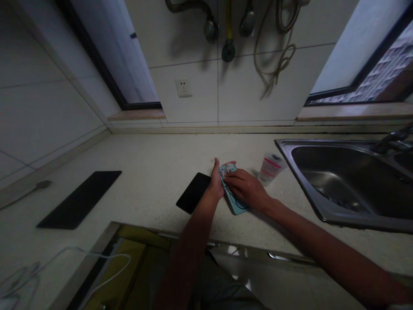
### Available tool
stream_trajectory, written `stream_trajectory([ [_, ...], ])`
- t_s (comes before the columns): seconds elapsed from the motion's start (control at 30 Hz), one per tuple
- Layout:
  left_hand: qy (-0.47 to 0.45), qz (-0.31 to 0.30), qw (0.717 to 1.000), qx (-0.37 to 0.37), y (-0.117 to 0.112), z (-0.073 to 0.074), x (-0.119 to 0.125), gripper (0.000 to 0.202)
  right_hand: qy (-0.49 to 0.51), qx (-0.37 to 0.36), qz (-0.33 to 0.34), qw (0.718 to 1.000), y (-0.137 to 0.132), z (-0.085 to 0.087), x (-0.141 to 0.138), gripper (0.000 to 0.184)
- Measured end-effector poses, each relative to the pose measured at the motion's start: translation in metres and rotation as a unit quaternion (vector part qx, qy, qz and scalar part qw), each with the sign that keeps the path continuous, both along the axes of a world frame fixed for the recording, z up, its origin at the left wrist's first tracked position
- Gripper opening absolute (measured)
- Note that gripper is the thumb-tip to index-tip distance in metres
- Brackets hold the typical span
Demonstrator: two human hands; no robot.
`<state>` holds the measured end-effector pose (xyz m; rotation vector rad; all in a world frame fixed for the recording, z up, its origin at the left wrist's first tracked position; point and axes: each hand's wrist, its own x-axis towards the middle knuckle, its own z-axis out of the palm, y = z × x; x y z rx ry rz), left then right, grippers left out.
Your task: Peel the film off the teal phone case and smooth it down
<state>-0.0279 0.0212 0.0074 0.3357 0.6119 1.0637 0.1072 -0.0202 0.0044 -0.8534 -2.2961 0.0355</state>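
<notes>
No lettering is legible on any object.
</notes>
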Motion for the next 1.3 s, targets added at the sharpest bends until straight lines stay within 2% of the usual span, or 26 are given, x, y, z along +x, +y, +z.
stream_trajectory([
  [0.23,0.030,-0.029,0.999,0.017,0.003,-0.011,-0.001,0.051,-0.048,-0.027,-0.082,0.995,-0.006,0.009,-0.003,0.026],
  [0.43,0.031,-0.022,0.999,0.019,0.005,-0.013,-0.004,0.050,-0.077,-0.039,-0.115,0.990,-0.008,0.011,-0.003,0.026],
  [0.67,0.039,0.007,0.999,0.014,0.003,-0.008,-0.004,0.052,-0.084,-0.029,-0.106,0.990,-0.012,0.013,-0.006,0.030],
  [0.83,0.056,-0.019,0.998,0.020,0.001,-0.006,-0.004,0.054,-0.066,-0.031,-0.104,0.992,-0.008,0.010,-0.002,0.025],
  [1.17,0.036,-0.020,0.999,0.005,0.003,-0.008,-0.004,0.056,0.031,0.055,-0.055,0.996,-0.009,0.013,0.002,0.022],
  [1.3,0.007,-0.066,0.998,0.011,0.004,-0.011,-0.002,0.055,0.041,0.062,-0.047,0.996,-0.008,0.012,0.002,0.025],
])
